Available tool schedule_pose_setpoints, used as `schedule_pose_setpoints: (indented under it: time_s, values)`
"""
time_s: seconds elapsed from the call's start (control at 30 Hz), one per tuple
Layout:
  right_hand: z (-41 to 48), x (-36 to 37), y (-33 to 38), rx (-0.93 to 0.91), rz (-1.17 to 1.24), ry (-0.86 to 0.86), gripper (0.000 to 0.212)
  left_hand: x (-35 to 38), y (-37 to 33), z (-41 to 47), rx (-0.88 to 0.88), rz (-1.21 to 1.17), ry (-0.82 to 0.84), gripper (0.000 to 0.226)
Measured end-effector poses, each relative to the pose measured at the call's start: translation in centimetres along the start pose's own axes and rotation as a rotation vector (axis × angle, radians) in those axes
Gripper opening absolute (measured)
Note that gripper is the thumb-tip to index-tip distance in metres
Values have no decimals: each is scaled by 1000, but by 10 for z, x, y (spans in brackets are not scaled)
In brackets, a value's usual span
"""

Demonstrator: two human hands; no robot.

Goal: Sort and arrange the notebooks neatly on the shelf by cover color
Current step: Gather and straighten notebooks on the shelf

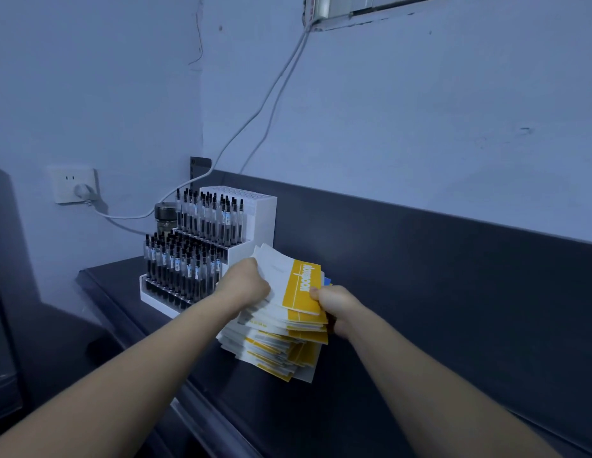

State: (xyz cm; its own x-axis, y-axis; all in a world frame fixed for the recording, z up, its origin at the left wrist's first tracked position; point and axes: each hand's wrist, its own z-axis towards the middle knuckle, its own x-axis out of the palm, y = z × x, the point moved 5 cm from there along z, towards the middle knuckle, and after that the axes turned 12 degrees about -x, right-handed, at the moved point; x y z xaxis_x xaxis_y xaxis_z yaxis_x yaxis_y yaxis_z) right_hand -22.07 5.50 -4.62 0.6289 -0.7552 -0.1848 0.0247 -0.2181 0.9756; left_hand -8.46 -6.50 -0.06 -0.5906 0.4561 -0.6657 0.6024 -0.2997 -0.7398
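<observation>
Both forearms reach in from the bottom edge toward a messy stack of notebooks (278,338) lying on the dark shelf (403,325). At the stack's left edge, the left hand (246,285) is closed around the white ends of the upper notebooks, lifting them slightly. On the opposite side, the right hand (334,304) pinches the yellow band of the top notebook (297,285), thumb on the cover (its printed lettering runs sideways). Most covers are white with a yellow band; a sliver of blue peeks out just behind the top one. Just left of the stack stands a white tiered pen display (202,246) full of black pens, with a dark-lidded jar (165,218) behind it. A white cable (255,117) runs up the wall from the wall socket (74,186).
</observation>
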Motion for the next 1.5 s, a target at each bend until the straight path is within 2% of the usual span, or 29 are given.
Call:
schedule_pose_setpoints:
  time_s: [0.1, 0.17, 0.33, 0.47, 0.7, 0.9, 1.03, 1.1, 1.37, 1.5]
  values:
    - [1, 5, -3, -17, -109, 1, 30, -3, 1, -7, -10, 150, -46, 26]
    - [0, 6, -1, -52, -180, -3, 31, -4, 1, -10, -10, 162, -70, 32]
    - [-13, 0, -2, -79, -256, -25, 30, 0, 2, -16, -66, -23, 1, 33]
    - [-21, -2, -8, -64, -288, -12, 17, 0, 1, -28, -93, -110, 9, 40]
    - [-39, -12, -3, -96, -205, -44, 23, -5, -7, -52, -6, -291, -54, 60]
    - [-48, -29, 6, -159, -108, -110, 19, -7, -16, -78, 29, -583, -42, 43]
    - [-66, -34, 11, -165, 26, -78, 17, -4, -23, -94, 91, -638, -45, 52]
    - [-71, -35, 10, -155, 47, -61, 6, -4, -23, -100, 98, -645, -46, 53]
    - [-87, -41, 7, -143, 154, -161, 24, 0, -10, -92, 122, -625, 45, 56]
    - [-96, -45, 7, -180, 202, -211, 40, 7, -7, -92, 126, -593, 130, 46]
